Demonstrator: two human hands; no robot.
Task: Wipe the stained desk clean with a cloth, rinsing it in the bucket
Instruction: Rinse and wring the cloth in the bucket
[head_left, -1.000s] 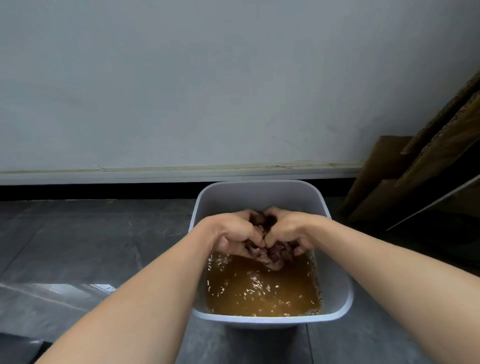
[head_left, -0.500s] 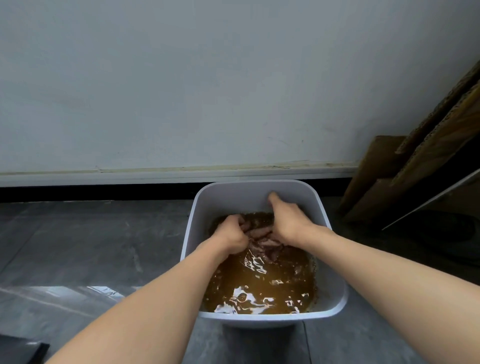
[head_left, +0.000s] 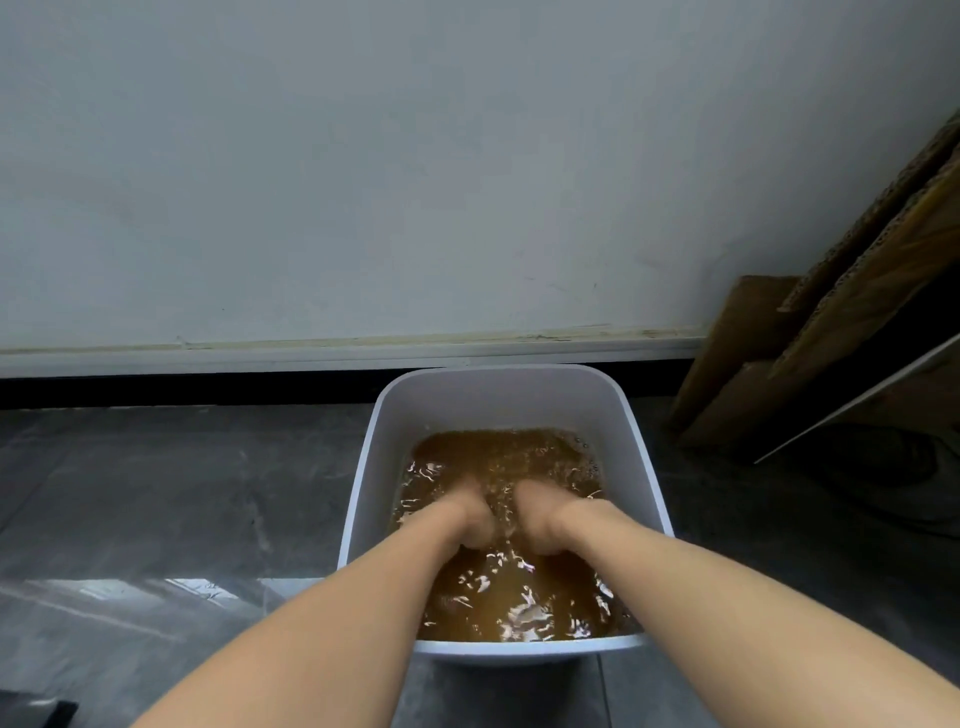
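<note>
Grey floor, bucket, left hand, right hand submerged

Both hands are plunged into the white bucket, sunk to the wrists in murky brown water. The left hand and right hand sit close side by side, their fingers hidden under the rippled surface. The bucket stands on a dark grey floor near a pale wall. Cardboard sheets lean at right.
</note>
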